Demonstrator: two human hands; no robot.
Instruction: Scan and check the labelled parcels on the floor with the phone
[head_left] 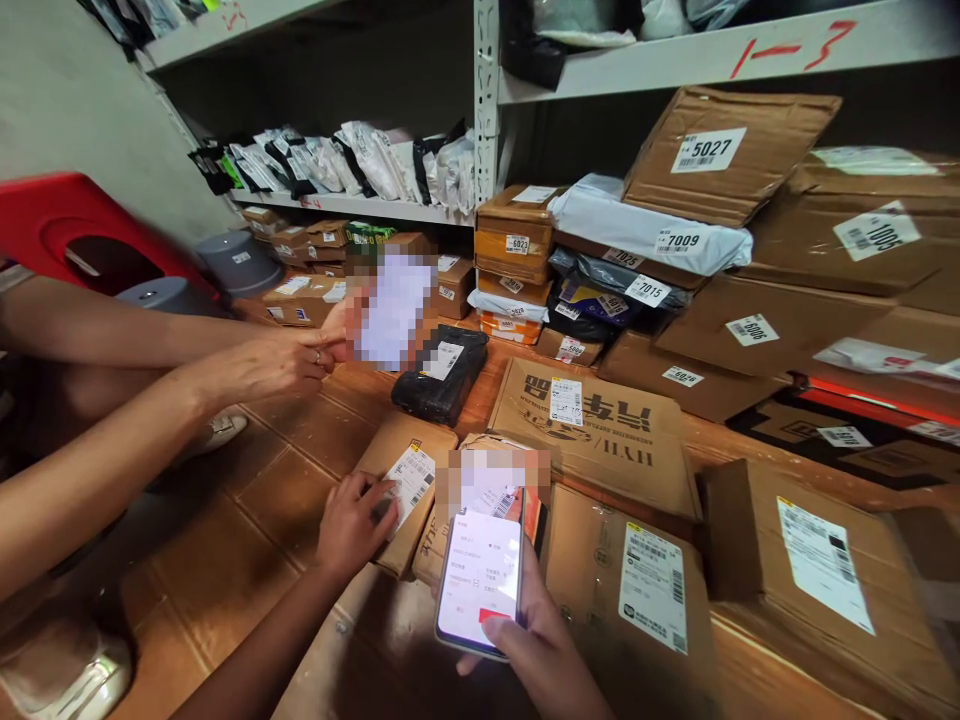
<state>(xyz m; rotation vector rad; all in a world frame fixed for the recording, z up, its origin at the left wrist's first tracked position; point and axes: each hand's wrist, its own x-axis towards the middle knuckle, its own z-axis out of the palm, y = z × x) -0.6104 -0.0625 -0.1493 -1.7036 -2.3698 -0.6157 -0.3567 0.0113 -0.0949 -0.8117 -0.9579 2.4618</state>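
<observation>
Phone (480,580) in right hand (544,650)

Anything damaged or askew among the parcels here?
The carton marked 5027 on the shelf leans tilted against the stack, its surface creased. The small box under the left hand sits skewed on the floor. The right hand holds a phone. No spills.

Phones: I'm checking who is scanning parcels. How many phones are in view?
1. The phone, screen lit, is in the right hand, above the parcels on the floor. The co-worker's hands hold a blurred item, so another may be hidden.
</observation>
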